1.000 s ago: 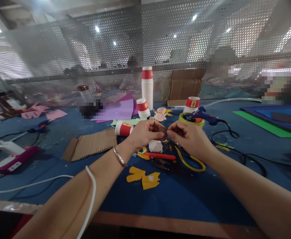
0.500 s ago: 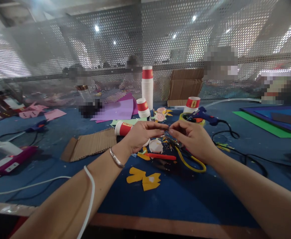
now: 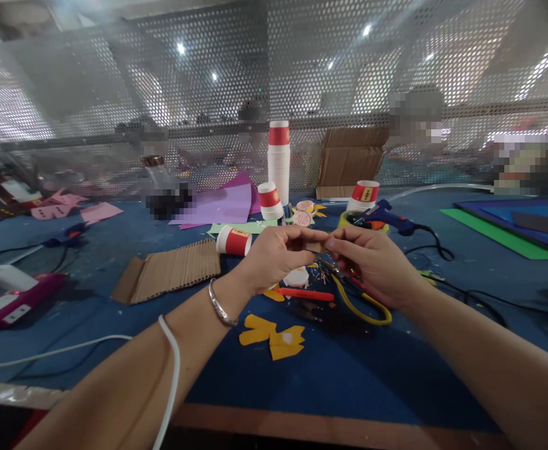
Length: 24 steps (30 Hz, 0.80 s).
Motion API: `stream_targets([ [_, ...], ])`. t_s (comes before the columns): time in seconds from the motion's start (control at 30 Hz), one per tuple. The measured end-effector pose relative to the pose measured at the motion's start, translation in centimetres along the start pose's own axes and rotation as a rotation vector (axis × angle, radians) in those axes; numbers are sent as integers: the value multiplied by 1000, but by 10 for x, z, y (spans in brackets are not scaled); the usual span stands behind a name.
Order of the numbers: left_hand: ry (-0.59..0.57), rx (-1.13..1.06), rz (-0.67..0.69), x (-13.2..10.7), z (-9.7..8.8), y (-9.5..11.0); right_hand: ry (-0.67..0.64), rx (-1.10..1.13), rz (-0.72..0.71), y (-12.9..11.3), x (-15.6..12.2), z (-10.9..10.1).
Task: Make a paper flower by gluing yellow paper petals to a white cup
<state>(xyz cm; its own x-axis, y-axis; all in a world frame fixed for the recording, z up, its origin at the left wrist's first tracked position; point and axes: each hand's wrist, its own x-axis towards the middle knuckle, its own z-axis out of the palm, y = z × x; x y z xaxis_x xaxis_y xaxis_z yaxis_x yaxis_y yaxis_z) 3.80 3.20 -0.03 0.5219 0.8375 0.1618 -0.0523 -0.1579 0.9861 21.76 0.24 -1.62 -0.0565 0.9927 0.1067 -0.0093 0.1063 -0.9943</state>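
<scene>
My left hand (image 3: pixel 278 255), with a silver bangle at its wrist, holds its fingers and thumb stretched to the right. My right hand (image 3: pixel 374 257) pinches close against those fingertips. Between them shows a small brownish piece (image 3: pixel 315 247), partly hidden by the fingers; its kind is too small to tell. Below the hands lie scissors with yellow handles (image 3: pixel 365 317), a red pen-like stick (image 3: pixel 307 294) and a white paper disc (image 3: pixel 297 277). Nearer me are orange paper cut-outs (image 3: pixel 286 342). A red and white paper cup (image 3: pixel 234 240) lies on its side left of my left hand.
Corrugated cardboard (image 3: pixel 175 270) lies at left, near a purple power strip (image 3: pixel 25 300). A tall cup stack (image 3: pixel 278 169) stands behind the hands. A blue glue gun (image 3: pixel 390 219) with its cord sits at right, before coloured sheets (image 3: pixel 498 234). A white cable crosses my left forearm.
The brownish piece now shows between my hands, where fingers covered it before. My right hand has shifted slightly right, and my left fingers and thumb have parted a little.
</scene>
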Motion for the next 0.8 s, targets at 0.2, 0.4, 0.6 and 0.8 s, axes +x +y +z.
stream_targets([
  [0.2,28,-245,-132,-2,-2,3,69,-44,-16,2,1,0],
  [0.4,16,70,-166,1,-14,10,51,-189,-46,2,0,1],
  [0.6,37,490,-141,9,-26,-2,53,-336,-117,5,3,-1],
  [0.8,-28,723,-134,9,-27,-12,25,-518,-263,5,4,-4],
])
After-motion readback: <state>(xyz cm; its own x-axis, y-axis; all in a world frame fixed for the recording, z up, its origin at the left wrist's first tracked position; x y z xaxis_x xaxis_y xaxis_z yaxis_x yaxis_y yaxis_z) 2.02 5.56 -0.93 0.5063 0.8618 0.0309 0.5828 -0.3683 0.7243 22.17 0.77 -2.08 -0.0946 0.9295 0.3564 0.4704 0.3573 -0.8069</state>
